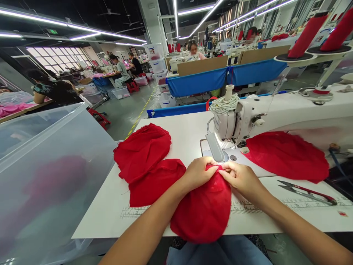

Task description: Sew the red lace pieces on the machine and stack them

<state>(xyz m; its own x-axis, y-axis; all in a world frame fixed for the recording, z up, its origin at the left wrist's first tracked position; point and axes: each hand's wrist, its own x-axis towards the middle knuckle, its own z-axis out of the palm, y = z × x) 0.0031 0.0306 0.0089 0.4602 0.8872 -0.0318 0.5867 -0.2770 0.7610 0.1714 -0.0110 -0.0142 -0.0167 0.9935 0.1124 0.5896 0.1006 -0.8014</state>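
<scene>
A rounded piece of red fabric [204,209] hangs over the table's front edge toward my lap. My left hand [200,171] pinches its upper edge between thumb and fingers. Close beside it, my right hand [242,180] pinches the same edge, so both hands are closed on the cloth. Their fingertips are just in front of the needle area of a white sewing machine [226,123]; the needle itself is hidden. More red fabric pieces [149,158] lie in a loose pile left of my hands. Another red piece [286,154] rests under the machine's arm.
Thread snips [309,193] lie on the white table [99,217] at right, by a printed ruler [248,209]. A large translucent plastic bin [91,147] stands at left. Red thread cones [307,35] rise at upper right. Several people sit at other tables behind.
</scene>
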